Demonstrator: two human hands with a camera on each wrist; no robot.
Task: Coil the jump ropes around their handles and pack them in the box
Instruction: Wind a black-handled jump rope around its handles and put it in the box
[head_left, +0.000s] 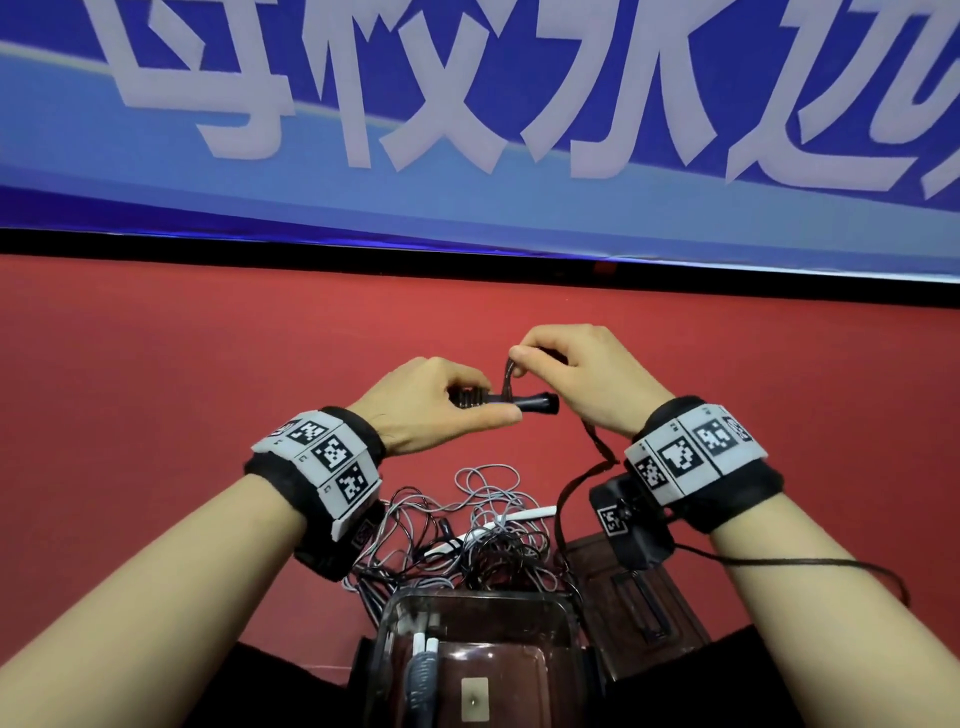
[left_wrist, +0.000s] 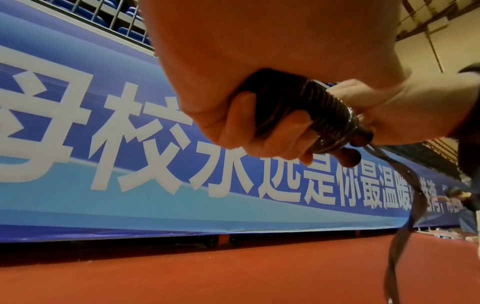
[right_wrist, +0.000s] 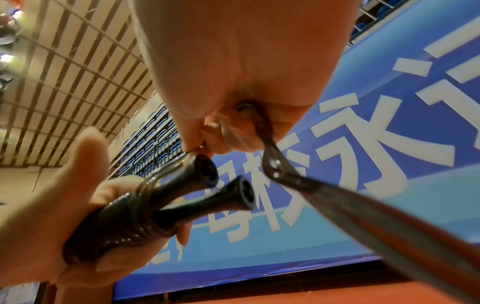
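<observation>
- Left hand gripped paired black handles, above the clear box.
- Right hand pinched doubled dark rope just above handles.
- Risk: slack pinch would loosen coils; trailing rope might snag the tangled ropes beyond the box.

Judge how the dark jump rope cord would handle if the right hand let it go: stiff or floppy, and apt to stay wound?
Probably floppy: the dark cord sags in a loose curve below the right hand. It looks glossy, so the turns on the handles may slip or spring loose. The left hand gripping them likely keeps them wound.
</observation>
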